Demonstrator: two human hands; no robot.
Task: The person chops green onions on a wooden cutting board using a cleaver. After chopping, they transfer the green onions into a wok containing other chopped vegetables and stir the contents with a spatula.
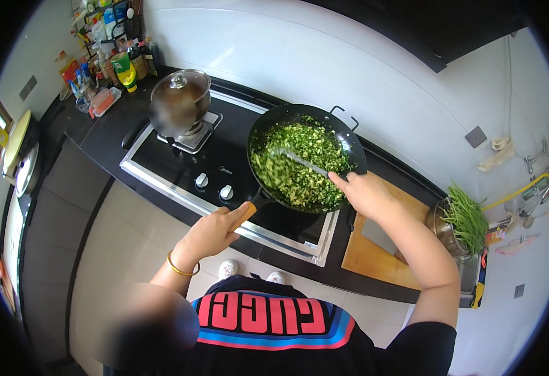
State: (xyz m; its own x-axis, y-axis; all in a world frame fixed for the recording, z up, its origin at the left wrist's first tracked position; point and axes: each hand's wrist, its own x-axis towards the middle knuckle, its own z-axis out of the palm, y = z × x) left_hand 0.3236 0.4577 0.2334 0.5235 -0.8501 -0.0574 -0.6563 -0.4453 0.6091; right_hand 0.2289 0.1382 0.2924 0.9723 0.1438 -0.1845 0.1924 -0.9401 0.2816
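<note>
A black wok [353, 145] sits on the right side of the gas stove, full of finely chopped greens [309, 182] mixed with pale yellowish bits. My left hand [210, 235], with a gold bangle at the wrist, is closed around the wok's wooden handle [245, 214]. In my right hand [367, 195] is the handle of a metal spatula [309, 164], which reaches leftward over the wok. Its head is blurred and partly covered by the greens.
A lidded pot [179, 83] stands on the left burner. To the right lie a wooden cutting board [365, 263] and a grey flat blade [380, 237], partly behind my forearm. Long green stalks [465, 216] fill a metal bowl. Bottles [138, 57] crowd the back left corner.
</note>
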